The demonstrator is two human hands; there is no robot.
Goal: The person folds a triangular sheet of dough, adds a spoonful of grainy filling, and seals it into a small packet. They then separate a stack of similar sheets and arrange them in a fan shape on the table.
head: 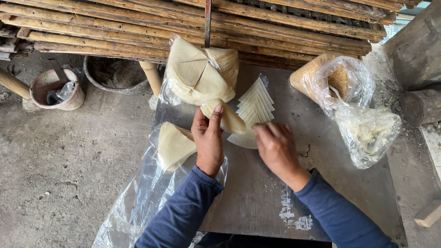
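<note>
My left hand [208, 137] holds a pale, triangular dough wrapper [229, 119], folded into a cone shape, above a metal tabletop [265, 187]. My right hand [275, 146] rests with curled fingers at the lower edge of a fanned stack of wrappers [255, 104] lying on the table. Behind the hands a clear plastic bag [199, 71] holds more triangular wrappers. To the left of my left hand, another small pile of wrappers [173, 145] lies on a clear plastic sheet.
At the table's right side stand a bag of brown crumbs [338, 81] and a bag of whitish filling [369, 133]. Bamboo poles [254, 14] are stacked behind. A pot [57, 88] and a basin [115, 73] sit on the concrete floor at left.
</note>
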